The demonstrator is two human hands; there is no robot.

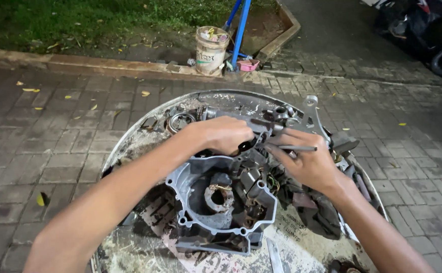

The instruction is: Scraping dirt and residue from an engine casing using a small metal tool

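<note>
Your casing (221, 202) is dull silver-grey, smeared with black grease, and its coils (254, 182) inside show dark brown with rusty copper. The rod (297, 148) in your right hand (307, 162) is plain grey steel. The round surface (130, 146) under it is off-white, blotched with black oil and brown dirt. A dark grey rag (317, 212) lies beside the casing. The paving (38, 136) is grey-brown brick in a staggered pattern, dotted with yellow leaves. Beyond it stand a cream bucket (211, 50), a blue pole (241, 30), a pink tub (247, 64) and green grass (79, 20).
</note>
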